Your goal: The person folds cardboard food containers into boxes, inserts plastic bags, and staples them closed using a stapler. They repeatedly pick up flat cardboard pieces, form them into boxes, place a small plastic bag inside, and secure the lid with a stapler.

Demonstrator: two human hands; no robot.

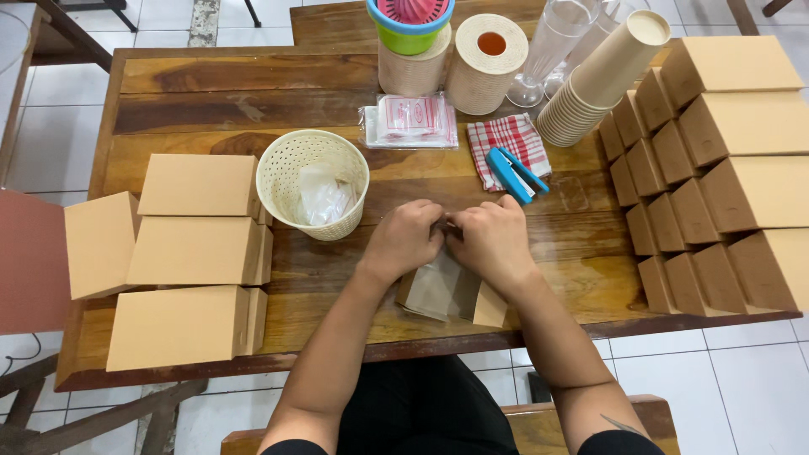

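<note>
head view: both hands meet over the top edge of a small brown paper pouch [438,291] that lies on the wooden worktop [253,93] near its front edge. the left hand [404,236] has its fingers curled down, its grip clamped on the pouch's upper edge; the right hand [493,240] sits just beside it, knuckles touching, its grip likewise pinched together on the same edge. whatever sits between the fingertips is too hidden to tell.

just beyond the right hand lies a blue stapler [514,173], resting partly on a red-and-white checked cloth [510,139]. beyond the left hand stands a cream perforated basket [291,164] with clear plastic bags inside. behind these lie a packet of clear wrappers [410,120], two rolls of tape-like paper [484,63], a green and blue juicer with a pink cone [410,21], clear plastic cups [560,38] and a tilted stack of paper cups [602,76].

folded brown cartons are stacked at the left [198,248], and rows of them fill the right side [725,177].
</note>
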